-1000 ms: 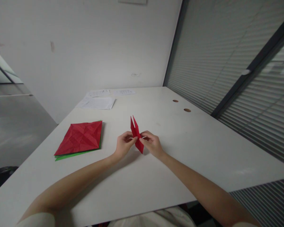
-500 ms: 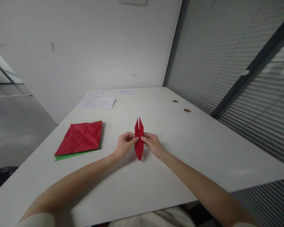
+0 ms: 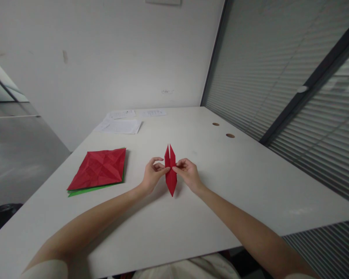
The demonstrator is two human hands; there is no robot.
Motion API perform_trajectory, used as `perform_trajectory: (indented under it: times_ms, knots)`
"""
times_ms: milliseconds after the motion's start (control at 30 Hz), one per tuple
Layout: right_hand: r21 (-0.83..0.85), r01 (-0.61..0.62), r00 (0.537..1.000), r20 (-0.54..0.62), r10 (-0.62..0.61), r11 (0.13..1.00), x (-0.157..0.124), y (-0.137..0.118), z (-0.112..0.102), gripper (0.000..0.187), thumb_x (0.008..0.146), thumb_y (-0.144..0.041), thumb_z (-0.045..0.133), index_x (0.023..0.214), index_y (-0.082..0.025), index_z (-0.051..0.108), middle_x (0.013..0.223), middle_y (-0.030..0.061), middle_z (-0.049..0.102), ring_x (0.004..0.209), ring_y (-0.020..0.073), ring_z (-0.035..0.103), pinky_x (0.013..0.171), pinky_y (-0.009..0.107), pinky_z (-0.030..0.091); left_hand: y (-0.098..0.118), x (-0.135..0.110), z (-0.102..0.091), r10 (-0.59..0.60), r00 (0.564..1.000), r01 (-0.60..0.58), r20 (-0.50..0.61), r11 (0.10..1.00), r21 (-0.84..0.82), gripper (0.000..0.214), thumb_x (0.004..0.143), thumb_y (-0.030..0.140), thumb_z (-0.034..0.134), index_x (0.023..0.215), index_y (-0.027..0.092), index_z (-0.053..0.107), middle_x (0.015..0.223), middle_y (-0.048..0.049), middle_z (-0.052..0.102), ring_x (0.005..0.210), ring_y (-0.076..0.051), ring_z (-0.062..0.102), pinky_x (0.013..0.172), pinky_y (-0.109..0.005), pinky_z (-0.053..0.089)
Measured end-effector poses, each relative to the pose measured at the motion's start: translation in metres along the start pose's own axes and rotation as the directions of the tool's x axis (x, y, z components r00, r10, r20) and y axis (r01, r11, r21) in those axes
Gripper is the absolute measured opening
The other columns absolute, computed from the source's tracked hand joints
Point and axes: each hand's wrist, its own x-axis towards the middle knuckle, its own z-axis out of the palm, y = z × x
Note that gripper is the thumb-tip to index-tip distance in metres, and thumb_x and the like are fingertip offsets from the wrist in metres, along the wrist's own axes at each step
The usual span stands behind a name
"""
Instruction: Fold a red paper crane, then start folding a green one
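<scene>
A narrow piece of folded red origami paper (image 3: 171, 179) is between my two hands, just above the table. Its far end splits into two points, and its near end comes to a tip. My left hand (image 3: 153, 174) pinches its left edge, thumb on the top face and the index finger raised off the paper. From the other side my right hand (image 3: 189, 174) grips the right edge with thumb and curled fingers. The fingertips under the paper are hidden.
A creased red paper sheet (image 3: 100, 168) lies over green paper (image 3: 87, 191) on the left of the white table (image 3: 221, 205). Printed sheets (image 3: 120, 126) lie toward the far wall. Two round holes pierce the table at the far right, near window blinds (image 3: 250, 77).
The folded red paper has tilted slightly, its two far points shifting left. My left index finger has lifted away from its edge. The near end now shows as a single tip.
</scene>
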Motion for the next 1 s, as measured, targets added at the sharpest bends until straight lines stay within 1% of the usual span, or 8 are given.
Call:
perform_trajectory:
  times_ms: [67,233,367,500,633,767,900,1000]
  knots:
    - [0.039,-0.011,1.0,-0.011,0.011,0.999,0.0,-0.002,0.0,0.04,0.056,-0.041,0.082,0.077,-0.022,0.053,0.066,-0.0033,0.062,0.06,0.0133,0.06,0.06,0.027,0.051,-0.001,0.001,-0.001,-0.02,0.999,0.02,0.029,1.0,0.008,0.049,0.06,0.032,0.085,0.099,0.015,0.06,0.063,0.0024,0.066,0.059,-0.012,0.062,0.063,-0.024,0.05]
    - [0.059,-0.061,0.997,0.044,0.058,0.996,0.0,-0.004,-0.001,0.04,0.062,-0.037,0.079,0.093,-0.022,0.059,0.062,-0.0038,0.065,0.058,0.0134,0.061,0.06,0.028,0.052,-0.008,0.001,-0.004,-0.118,0.98,0.109,0.158,0.992,0.067,0.038,0.067,0.042,0.08,0.086,0.011,0.07,0.081,-0.0073,0.072,0.068,-0.016,0.065,0.066,-0.028,0.052]
    - [0.071,-0.104,0.994,0.034,0.102,0.992,0.002,-0.002,-0.001,0.037,0.059,-0.037,0.08,0.088,-0.019,0.067,0.063,-0.0015,0.066,0.059,0.0142,0.062,0.061,0.029,0.053,-0.011,0.0,-0.006,-0.144,0.972,0.13,0.185,0.988,0.087,0.039,0.069,0.046,0.078,0.085,0.011,0.073,0.083,-0.0085,0.073,0.069,-0.017,0.065,0.068,-0.03,0.053]
    - [0.06,-0.123,0.992,0.025,0.122,0.991,0.004,0.002,-0.001,0.031,0.056,-0.037,0.082,0.077,-0.018,0.07,0.067,0.0021,0.07,0.06,0.0151,0.062,0.063,0.031,0.053,-0.006,-0.001,-0.004,-0.136,0.976,0.122,0.17,0.989,0.087,0.039,0.07,0.046,0.077,0.086,0.011,0.073,0.082,-0.009,0.073,0.069,-0.016,0.063,0.068,-0.029,0.052]
    - [0.027,-0.097,0.995,0.03,0.097,0.995,0.004,0.005,-0.001,0.029,0.056,-0.038,0.082,0.074,-0.018,0.07,0.066,0.002,0.069,0.06,0.0154,0.061,0.063,0.032,0.053,0.0,-0.003,-0.002,-0.089,0.985,0.069,0.149,0.988,0.136,0.038,0.074,0.048,0.073,0.079,0.011,0.074,0.074,-0.0071,0.071,0.064,-0.015,0.06,0.064,-0.028,0.05]
    - [-0.006,-0.088,0.993,0.075,0.088,0.996,0.001,0.007,-0.001,0.031,0.06,-0.045,0.079,0.07,-0.018,0.066,0.062,0.0003,0.065,0.057,0.0144,0.059,0.057,0.029,0.051,0.001,-0.002,-0.005,-0.014,0.983,-0.034,0.181,0.964,0.263,0.039,0.078,0.049,0.067,0.074,0.011,0.073,0.068,-0.0053,0.069,0.06,-0.014,0.056,0.06,-0.026,0.045]
    - [-0.118,-0.004,0.993,0.119,0.018,0.993,-0.001,0.007,-0.001,0.035,0.069,-0.049,0.073,0.061,-0.02,0.057,0.056,-0.0027,0.057,0.052,0.0117,0.051,0.051,0.026,0.042,-0.003,0.001,-0.009,0.049,0.976,-0.129,0.211,0.915,0.383,0.043,0.082,0.052,0.061,0.071,0.012,0.072,0.062,-0.0034,0.065,0.057,-0.014,0.052,0.055,-0.025,0.04]
    - [-0.18,0.039,0.99,0.141,-0.014,0.983,0.0,0.005,-0.003,0.038,0.07,-0.051,0.071,0.059,-0.02,0.053,0.053,-0.0043,0.052,0.05,0.0106,0.045,0.05,0.025,0.036,-0.006,0.002,-0.009,0.067,0.975,-0.155,0.21,0.885,0.438,0.045,0.084,0.052,0.057,0.067,0.012,0.069,0.057,-0.0014,0.06,0.053,-0.012,0.048,0.052,-0.023,0.036]
